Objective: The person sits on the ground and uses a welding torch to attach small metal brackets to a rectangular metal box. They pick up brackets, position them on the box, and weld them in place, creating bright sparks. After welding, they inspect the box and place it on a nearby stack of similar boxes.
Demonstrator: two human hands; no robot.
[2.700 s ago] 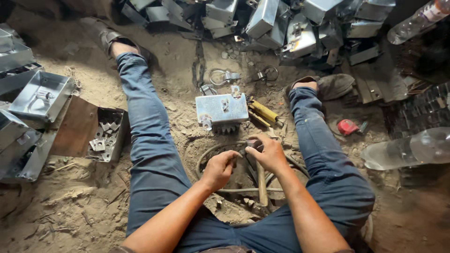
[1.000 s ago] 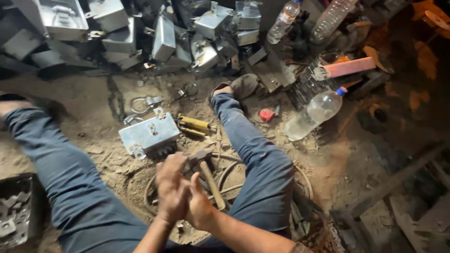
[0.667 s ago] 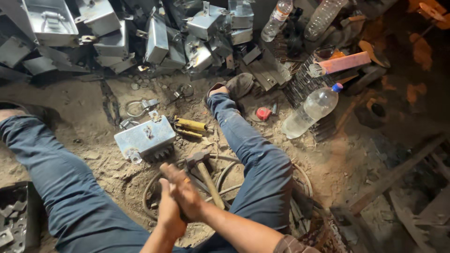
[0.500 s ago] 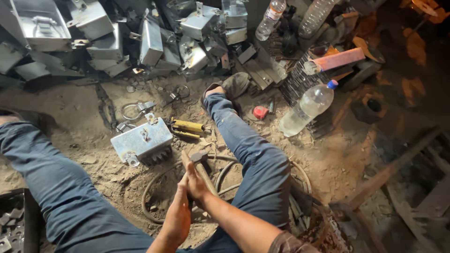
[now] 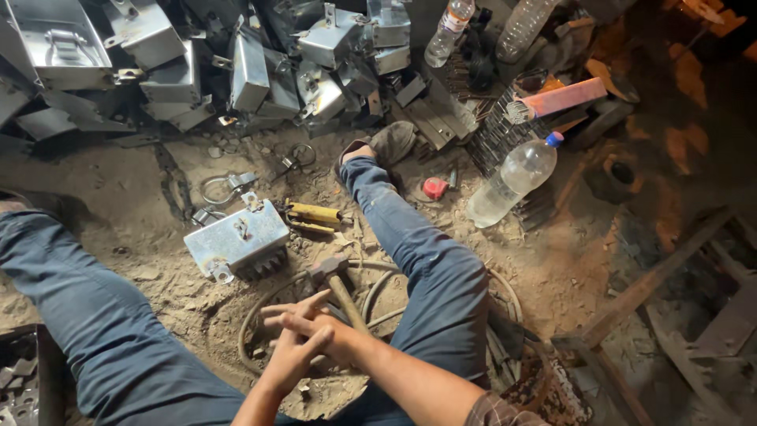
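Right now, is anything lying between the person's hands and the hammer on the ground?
Nothing visible does. The left hand and right hand are pressed together right beside the hammer, whose wooden handle runs down behind the right hand. Neither hand grips it.

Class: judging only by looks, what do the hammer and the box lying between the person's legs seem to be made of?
Hammer: the head looks like dark, dull metal, the handle like pale bare wood, going by its tan colour. Box: it seems to be thin sheet metal with a grey, slightly shiny finish; folded edges and small fittings suggest this.
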